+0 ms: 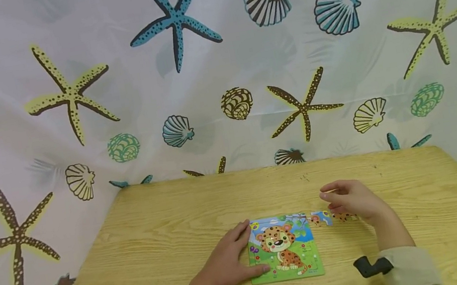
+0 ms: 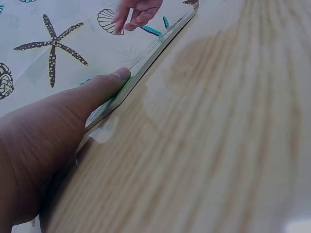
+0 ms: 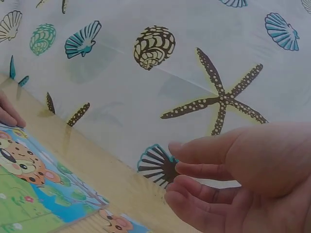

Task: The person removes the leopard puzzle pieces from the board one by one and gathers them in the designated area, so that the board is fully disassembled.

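Head view: leopard jigsaw puzzle (image 1: 281, 247), between my hands; left hand (image 1: 227, 261), fingers extended, thumb resting on it; right hand (image 1: 354, 199), fingertips slightly apart, near loose pieces (image 1: 324, 218).

At lower centre, the puzzle (image 1: 283, 248) is green and blue with an orange, dark-spotted leopard (image 1: 278, 241); a loose piece (image 1: 321, 218) at its right shows orange and blue. The desk (image 1: 156, 225) is yellowish wood-grain, the whitish cloth (image 1: 217, 76) above patterned with blue, yellow and brown starfish (image 1: 175, 16).
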Demonstrator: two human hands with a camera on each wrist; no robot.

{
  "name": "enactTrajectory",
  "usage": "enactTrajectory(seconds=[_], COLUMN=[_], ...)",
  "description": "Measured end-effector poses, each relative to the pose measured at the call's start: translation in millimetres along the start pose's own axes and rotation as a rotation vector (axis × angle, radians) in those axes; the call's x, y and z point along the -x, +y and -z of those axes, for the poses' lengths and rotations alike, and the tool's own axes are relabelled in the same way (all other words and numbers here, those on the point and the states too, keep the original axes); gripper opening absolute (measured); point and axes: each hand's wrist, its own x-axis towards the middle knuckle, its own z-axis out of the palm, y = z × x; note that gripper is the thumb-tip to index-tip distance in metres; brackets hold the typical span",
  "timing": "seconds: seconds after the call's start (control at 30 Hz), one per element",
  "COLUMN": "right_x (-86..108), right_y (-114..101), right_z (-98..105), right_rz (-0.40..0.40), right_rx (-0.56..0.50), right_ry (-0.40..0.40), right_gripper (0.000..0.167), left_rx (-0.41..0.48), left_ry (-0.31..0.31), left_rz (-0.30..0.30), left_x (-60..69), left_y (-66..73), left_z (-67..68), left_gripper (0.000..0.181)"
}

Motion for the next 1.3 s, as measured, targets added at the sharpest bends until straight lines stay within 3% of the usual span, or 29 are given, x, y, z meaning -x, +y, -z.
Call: enactTrajectory(seconds=[0.23,0.5,1.03,1.17,1.3], right_x=[-7.2,-11.7,-12.5,-11.1,-8.5], right_y=[-11,-12,-21,-23,-25], right_z=[-23,-42,-99,-110,-119], right_rz=[0.048,0.09,0.074,0.07,0.101], right_rx=[-0.04,-0.001,0.011,0.027,0.114], right_ry=[-0.116,-0.175,-0.331,-0.37,-0.396], right_gripper=[0.05,0.048,0.039,0.035,0.031], left_rx=[0.022,0.019,0.009,0.011,0.018], left_ry=[0.011,0.008,0.011,0.003,0.003], left_rz=[-0.007,-0.011,-0.007,-0.006,-0.015], left_x=[2.8,2.7,1.1,1.5,2.2], left_y=[2.5,5.5,3.3,2.4,2.0], left_z=[4.5,7.1,6.1,4.8,3.8], left_gripper=[0.108,0.108,0.109,0.109,0.108])
